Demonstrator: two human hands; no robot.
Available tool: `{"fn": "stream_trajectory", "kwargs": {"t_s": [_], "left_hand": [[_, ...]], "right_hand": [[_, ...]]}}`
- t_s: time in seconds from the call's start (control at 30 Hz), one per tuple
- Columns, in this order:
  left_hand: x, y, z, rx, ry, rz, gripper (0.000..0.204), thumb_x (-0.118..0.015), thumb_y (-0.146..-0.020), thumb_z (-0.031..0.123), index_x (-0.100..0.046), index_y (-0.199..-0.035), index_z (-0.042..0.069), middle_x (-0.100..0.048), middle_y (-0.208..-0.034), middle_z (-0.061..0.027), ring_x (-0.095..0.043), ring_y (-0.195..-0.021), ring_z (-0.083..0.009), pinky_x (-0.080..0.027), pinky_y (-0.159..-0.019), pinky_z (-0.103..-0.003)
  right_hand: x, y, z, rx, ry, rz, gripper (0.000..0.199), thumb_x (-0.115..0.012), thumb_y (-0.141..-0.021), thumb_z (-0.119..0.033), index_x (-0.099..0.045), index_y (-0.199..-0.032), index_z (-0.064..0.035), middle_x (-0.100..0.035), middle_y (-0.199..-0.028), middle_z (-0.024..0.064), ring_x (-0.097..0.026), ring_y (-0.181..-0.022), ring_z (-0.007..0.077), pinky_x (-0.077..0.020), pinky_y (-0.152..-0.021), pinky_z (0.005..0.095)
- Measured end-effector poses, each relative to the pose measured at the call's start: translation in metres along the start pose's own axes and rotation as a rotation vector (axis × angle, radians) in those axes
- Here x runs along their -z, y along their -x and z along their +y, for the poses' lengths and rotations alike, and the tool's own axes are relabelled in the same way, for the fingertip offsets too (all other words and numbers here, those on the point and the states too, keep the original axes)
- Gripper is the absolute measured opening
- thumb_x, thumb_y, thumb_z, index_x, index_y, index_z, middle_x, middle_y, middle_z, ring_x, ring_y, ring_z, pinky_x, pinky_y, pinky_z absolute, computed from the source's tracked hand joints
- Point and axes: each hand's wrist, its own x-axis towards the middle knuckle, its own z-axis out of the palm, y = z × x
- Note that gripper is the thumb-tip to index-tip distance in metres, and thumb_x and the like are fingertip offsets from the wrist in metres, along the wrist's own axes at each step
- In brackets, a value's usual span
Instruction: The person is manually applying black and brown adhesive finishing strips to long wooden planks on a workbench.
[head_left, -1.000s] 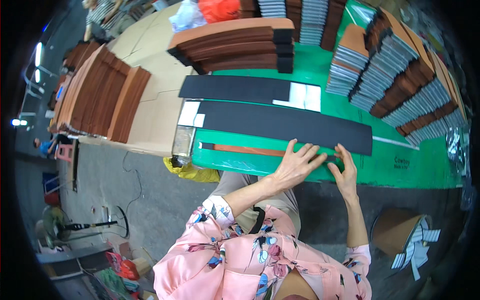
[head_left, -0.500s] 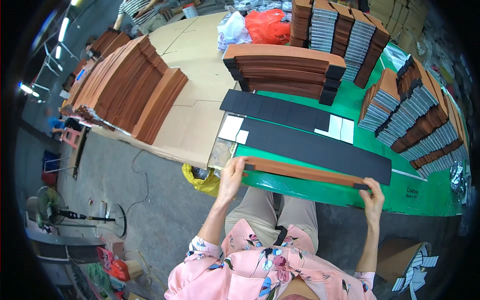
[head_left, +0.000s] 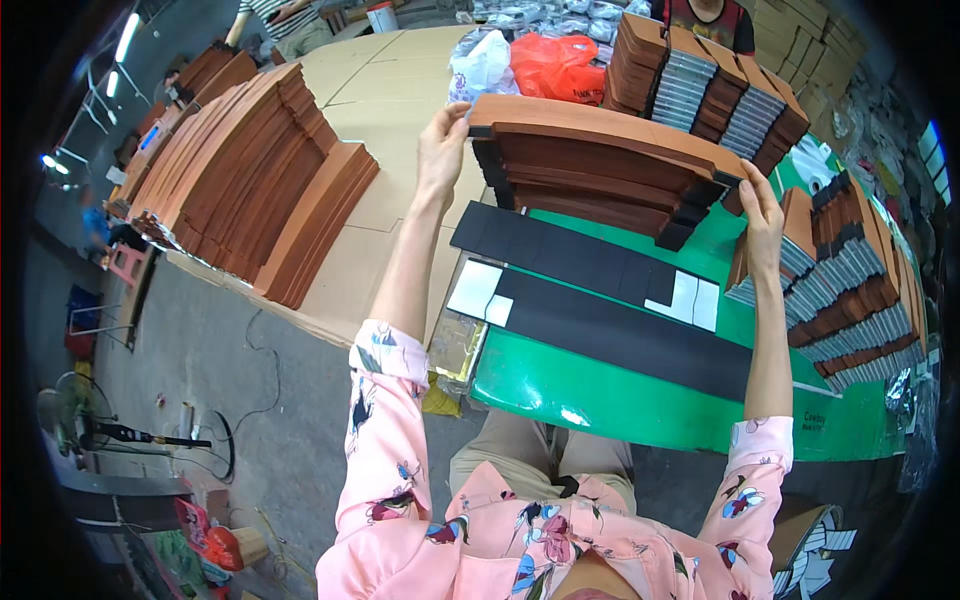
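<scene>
Where the long reddish-brown slat with black ends (head_left: 605,124) topped a stack of matching brown, black-ended slats (head_left: 590,168), the bare left hand (head_left: 440,155) and bare right hand (head_left: 763,215) gripped its opposite ends with their fingertips; how firmly, one could not tell. Good handling here probably called for even pressure at both ends, the black ends squared over those beneath, and no nudge to the lower layers. Nearer the body, two flat black strips with white ends (head_left: 570,252) (head_left: 615,328) lay on the glossy green tabletop (head_left: 555,385), best kept clear of the forearms.
</scene>
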Motion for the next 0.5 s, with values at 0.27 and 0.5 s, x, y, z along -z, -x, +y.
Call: {"fn": "stream_trajectory", "kwargs": {"t_s": [0.27, 0.5], "left_hand": [[0.025, -0.002, -0.051, -0.113, -0.293, -0.054, 0.04, -0.054, -0.091, 0.016, -0.049, -0.129, 0.003, -0.057, -0.124, -0.013, -0.051, -0.117, -0.0207, -0.04, -0.098, -0.033], [0.248, 0.033, -0.097, 0.042, -1.486, 0.221, 0.046, -0.064, -0.082, 0.028, -0.05, -0.122, 0.01, -0.057, -0.116, -0.018, -0.054, -0.109, -0.0363, -0.044, -0.086, -0.053]], "right_hand": [[0.001, 0.001, 0.05, 0.038, 0.087, 0.025, 0.042, -0.052, -0.095, -0.022, -0.048, -0.13, -0.0007, -0.051, -0.131, 0.0117, -0.048, -0.12, 0.0192, -0.0343, -0.102, 0.0302], [0.033, 0.089, 0.035, 0.002, 0.123, 0.005, 0.03, -0.049, -0.096, -0.01, -0.052, -0.124, 0.0007, -0.054, -0.123, 0.0098, -0.052, -0.11, 0.0167, -0.038, -0.096, 0.029]]}}
